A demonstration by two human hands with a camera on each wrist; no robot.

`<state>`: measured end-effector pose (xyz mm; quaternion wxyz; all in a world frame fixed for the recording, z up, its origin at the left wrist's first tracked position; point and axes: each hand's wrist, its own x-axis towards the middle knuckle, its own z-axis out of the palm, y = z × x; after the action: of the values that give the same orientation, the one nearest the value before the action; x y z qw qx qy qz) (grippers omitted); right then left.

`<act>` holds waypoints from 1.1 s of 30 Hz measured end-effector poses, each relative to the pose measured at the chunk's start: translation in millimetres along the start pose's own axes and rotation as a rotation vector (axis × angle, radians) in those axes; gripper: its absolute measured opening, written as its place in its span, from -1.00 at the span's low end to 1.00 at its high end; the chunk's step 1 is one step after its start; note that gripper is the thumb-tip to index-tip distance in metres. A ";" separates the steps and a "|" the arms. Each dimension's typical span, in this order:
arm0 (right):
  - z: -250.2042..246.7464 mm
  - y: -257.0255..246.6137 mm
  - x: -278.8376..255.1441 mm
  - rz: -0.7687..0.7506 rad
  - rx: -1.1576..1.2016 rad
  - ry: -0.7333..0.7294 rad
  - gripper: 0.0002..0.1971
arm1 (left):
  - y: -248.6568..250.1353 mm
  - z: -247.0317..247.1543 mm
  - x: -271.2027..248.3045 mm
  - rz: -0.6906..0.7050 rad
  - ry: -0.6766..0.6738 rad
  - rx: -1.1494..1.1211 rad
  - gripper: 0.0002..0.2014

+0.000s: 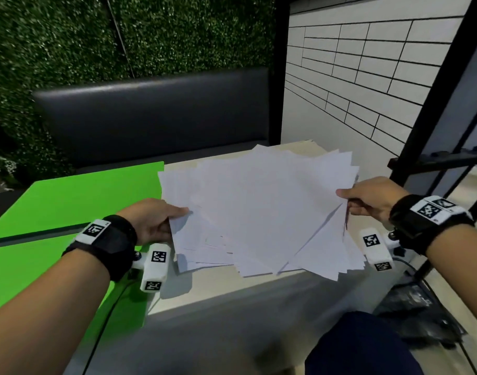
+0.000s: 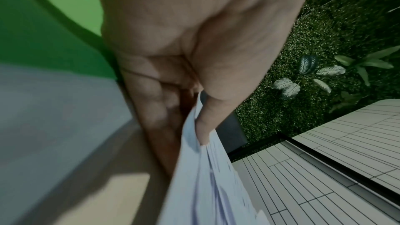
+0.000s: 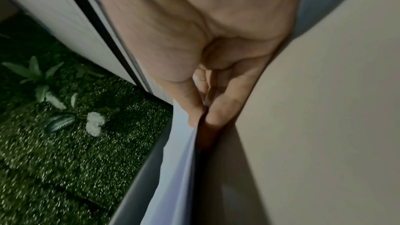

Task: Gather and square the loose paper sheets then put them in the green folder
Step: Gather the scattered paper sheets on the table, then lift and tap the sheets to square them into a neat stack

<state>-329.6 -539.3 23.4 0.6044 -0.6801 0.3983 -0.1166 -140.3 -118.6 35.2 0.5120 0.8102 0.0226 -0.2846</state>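
The left hand [image 1: 150,221] is pinching the left edge of the sheets [image 1: 259,209], thumb [image 2: 207,122] on top and the other digits curled beneath, as the left wrist view is showing closely. The right hand [image 1: 367,197] is clamping the right edge the same way, thumb [image 3: 190,107] over and a finger [image 3: 218,114] under, so each grip is closed on paper, not empty. Between the two, the sheets are sagging slightly and fanning out: corners are sticking out at the far right and along the near edge, so the stack is gathered but, as I judge it, not yet squared. The near part seems to be resting on the desk [image 1: 232,296] while the sides are lifting; how much is clear of the surface cannot be told. The long axis of the stack is running roughly near to far, with the hands on the two long sides. The folder [image 1: 77,190] is lying flat on the left half of the desk, just beside the left edge of the paper, its near part passing under the left forearm. So the target is lying to the left of both grips, and the left hand is the nearer one; the carry, once the edges are tapped even, would be going leftward. Whether the folder is lying open or closed I cannot tell.
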 end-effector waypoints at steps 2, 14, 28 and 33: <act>-2.6 1.8 -1.7 0.018 0.074 -0.001 -0.67 | -6.5 2.2 8.2 0.014 0.012 -0.047 -0.74; -34.4 -7.5 -1.6 0.075 0.190 -0.144 -0.64 | -12.5 6.4 18.2 0.114 -0.109 -0.264 -0.62; -5.9 -9.1 -17.6 0.081 0.210 -0.308 -0.54 | -18.6 17.7 20.0 0.196 -0.069 -0.361 -0.52; 4.4 -7.9 -24.7 -0.022 0.110 -0.263 -0.72 | -18.1 21.7 12.2 0.209 -0.053 -0.396 -0.55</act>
<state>-339.8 -519.6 37.6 0.6863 -0.6598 0.3012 -0.0545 -145.5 -131.4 7.7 0.6882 0.6840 -0.0194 -0.2409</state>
